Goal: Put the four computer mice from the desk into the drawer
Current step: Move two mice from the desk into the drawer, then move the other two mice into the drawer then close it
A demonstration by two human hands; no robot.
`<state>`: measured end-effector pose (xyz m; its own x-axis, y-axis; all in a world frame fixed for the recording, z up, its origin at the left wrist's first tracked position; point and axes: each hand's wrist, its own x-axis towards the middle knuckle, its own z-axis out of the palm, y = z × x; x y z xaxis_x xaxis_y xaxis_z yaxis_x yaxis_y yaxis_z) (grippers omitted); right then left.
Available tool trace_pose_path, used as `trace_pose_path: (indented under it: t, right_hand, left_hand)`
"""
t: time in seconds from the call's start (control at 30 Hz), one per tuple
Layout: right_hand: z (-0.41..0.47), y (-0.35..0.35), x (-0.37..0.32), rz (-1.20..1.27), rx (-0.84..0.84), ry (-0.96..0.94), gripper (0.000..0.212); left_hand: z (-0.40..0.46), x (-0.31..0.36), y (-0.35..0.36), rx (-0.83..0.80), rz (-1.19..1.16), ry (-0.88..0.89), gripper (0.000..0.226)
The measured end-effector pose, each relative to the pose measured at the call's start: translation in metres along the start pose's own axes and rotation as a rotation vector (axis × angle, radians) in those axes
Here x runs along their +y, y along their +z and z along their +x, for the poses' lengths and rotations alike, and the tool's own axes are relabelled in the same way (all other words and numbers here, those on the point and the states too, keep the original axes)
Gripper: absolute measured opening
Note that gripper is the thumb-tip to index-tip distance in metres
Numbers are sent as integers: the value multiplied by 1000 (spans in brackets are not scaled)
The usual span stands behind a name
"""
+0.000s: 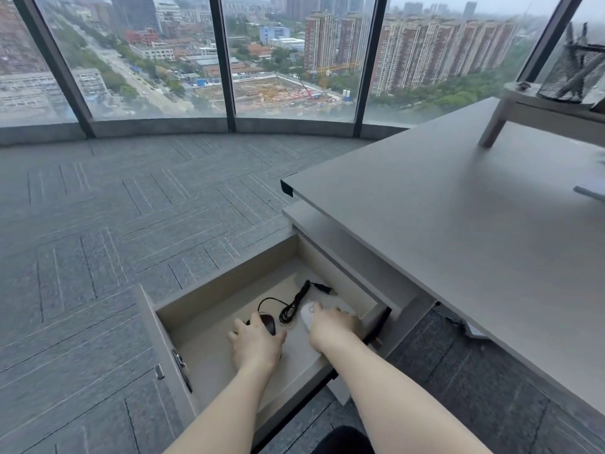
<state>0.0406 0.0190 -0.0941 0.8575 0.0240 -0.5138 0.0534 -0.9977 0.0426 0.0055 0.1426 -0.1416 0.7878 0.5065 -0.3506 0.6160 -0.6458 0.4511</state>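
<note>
The drawer [226, 283] stands pulled out below the grey desk [442, 224]. Inside it, my left hand [257, 342] lies over a black wired mouse [267, 322], fingers curled around it. A black cable [294, 303] with a USB plug runs from that mouse across the drawer floor. My right hand [330, 326] rests on a white mouse [308, 314] at the drawer's right side, covering its rear half. No other mouse shows on the visible part of the desk.
A monitor riser [510, 109] with a black mesh pen holder [573, 73] stands at the desk's far right. Grey carpet [131, 208] spreads left of the drawer up to the tall windows. The drawer front with its lock [180, 358] juts toward me.
</note>
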Motion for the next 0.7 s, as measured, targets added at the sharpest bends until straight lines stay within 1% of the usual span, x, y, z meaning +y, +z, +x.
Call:
trace_pose_path:
  t: [0.07, 0.13, 0.17, 0.27, 0.37, 0.43, 0.53, 0.63, 0.7]
  right_hand:
    - [-10, -6, 4, 83, 34, -33, 61]
    - [-27, -16, 14, 277, 157, -95, 51]
    - [-39, -22, 22, 389, 238, -130, 47]
    - [-84, -46, 58, 627, 561, -199, 42]
    - [-133, -66, 118, 738, 897, -181, 34]
    - [-166, -73, 169, 767, 1043, -118, 31]
    - [-207, -66, 255, 788, 1210, 46, 30]
    - [-235, -38, 346, 725, 1289, 283, 29]
    - [-251, -14, 404, 678, 1319, 451, 33]
  left_hand:
    - [-8, 6, -8, -2, -62, 0, 57]
    - [-17, 19, -22, 61, -135, 46, 52]
    - [-23, 29, -30, 104, -171, 106, 49]
    - [-53, 78, -49, 213, -347, 412, 41]
    - [-109, 140, -55, 232, -513, 688, 30]
    - [-155, 179, -48, 183, -577, 808, 27]
    - [-222, 229, -17, 38, -603, 954, 24]
    - [-285, 269, 31, -153, -550, 1098, 20]
    - [-325, 289, 64, -297, -450, 1167, 25]
